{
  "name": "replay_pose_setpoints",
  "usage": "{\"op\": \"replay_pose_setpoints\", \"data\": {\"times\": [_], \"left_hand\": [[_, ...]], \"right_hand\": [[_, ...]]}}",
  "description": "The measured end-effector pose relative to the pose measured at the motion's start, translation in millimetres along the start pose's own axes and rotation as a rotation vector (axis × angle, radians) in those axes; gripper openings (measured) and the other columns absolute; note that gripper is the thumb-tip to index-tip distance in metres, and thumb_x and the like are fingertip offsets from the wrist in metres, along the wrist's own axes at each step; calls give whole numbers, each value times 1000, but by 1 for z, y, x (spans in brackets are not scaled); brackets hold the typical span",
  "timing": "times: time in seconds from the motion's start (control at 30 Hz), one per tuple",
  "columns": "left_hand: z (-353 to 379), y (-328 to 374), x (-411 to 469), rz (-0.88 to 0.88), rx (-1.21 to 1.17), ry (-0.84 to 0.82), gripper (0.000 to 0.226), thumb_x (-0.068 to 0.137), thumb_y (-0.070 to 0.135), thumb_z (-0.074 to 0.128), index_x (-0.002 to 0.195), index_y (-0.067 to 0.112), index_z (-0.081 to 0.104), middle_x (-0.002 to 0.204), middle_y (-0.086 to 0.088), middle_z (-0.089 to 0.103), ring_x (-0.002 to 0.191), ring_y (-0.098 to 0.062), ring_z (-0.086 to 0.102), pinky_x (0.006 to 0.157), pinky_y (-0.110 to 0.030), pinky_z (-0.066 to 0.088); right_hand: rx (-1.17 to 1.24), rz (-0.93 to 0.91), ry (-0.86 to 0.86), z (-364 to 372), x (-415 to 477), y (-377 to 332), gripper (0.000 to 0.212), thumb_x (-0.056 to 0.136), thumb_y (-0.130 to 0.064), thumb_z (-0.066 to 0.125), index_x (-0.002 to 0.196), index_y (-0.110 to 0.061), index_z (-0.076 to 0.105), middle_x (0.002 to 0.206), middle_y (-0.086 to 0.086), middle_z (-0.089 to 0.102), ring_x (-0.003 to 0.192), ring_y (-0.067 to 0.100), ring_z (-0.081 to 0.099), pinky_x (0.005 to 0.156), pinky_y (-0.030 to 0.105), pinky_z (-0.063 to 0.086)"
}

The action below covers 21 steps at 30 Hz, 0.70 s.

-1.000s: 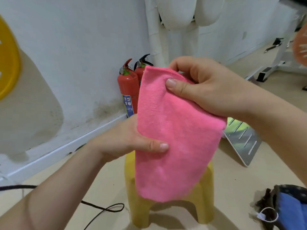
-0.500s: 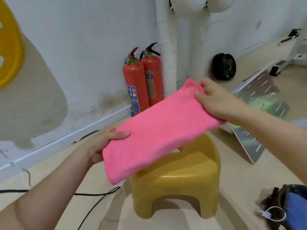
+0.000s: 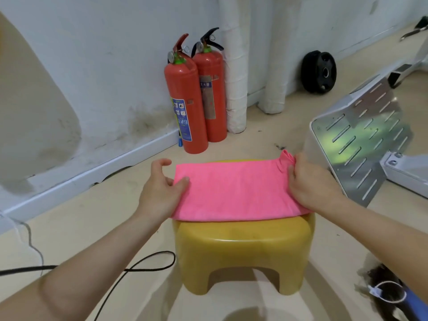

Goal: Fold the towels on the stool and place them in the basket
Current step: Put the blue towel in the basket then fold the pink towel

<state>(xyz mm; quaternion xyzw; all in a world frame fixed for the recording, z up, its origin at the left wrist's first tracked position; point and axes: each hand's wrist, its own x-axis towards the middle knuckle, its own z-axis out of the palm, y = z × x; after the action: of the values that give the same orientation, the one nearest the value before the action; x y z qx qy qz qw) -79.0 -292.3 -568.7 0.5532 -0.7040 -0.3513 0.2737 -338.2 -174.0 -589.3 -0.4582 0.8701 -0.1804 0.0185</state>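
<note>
A pink towel (image 3: 236,191) is laid flat on the seat of a yellow stool (image 3: 243,253). Almost the whole seat is covered by it, and its front edge hangs a little over the front of the stool. The towel's end at the left side of the stool is pinched by the left hand (image 3: 159,188): the thumb is pressed on top of the cloth, while the index finger is lifted and curled above it. The end at the right side of the stool is gripped by the right hand (image 3: 310,184), whose fingers (image 3: 301,163) are closed around the cloth, and a small bunch of fabric is pushed up at the far corner. Behind the stool, two red fire extinguishers (image 3: 194,100) are stood against the wall, just beside a white wrapped pipe (image 3: 234,77). A slotted metal plate (image 3: 361,144) is seen to the right of the stool, and a black weight disc (image 3: 319,71) further behind it. A black cable (image 3: 139,265) is lying on the floor to the left of the stool. A dark thing (image 3: 389,290) is seen at the front right of the stool; what it is cannot be told.
</note>
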Motion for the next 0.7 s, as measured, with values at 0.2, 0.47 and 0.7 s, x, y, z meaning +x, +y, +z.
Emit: {"op": "replay_pose_setpoints", "data": {"times": [0.2, 0.47, 0.7], "left_hand": [[9, -5, -12, 399, 295, 68, 40, 91, 16, 52, 127, 31, 41, 93, 3, 50, 83, -21, 48, 68, -32, 33], [-2, -3, -18, 911, 625, -103, 36, 94, 43, 50, 125, 25, 59, 134, -5, 51, 117, -26, 53, 91, -39, 49], [21, -24, -31, 811, 940, -508, 72, 89, 68, -1, 150, 33, -11, 156, 12, -16, 146, -10, -15, 120, -37, -5]], "right_hand": [[-250, -18, 71, -2, -4, 6, 29, 98, -25, 29, 120, -7, 37, 94, 20, 65, 85, 39, 64, 63, 37, 35], [-253, -538, 232, -15, -26, -20, 43, 93, -34, 46, 132, -17, 48, 130, 15, 53, 115, 34, 56, 92, 46, 45], [-247, -583, -446, 10, -53, -43, 78, 85, -69, 4, 152, -30, -3, 160, -11, -10, 146, 8, -12, 119, 46, -3]]}}
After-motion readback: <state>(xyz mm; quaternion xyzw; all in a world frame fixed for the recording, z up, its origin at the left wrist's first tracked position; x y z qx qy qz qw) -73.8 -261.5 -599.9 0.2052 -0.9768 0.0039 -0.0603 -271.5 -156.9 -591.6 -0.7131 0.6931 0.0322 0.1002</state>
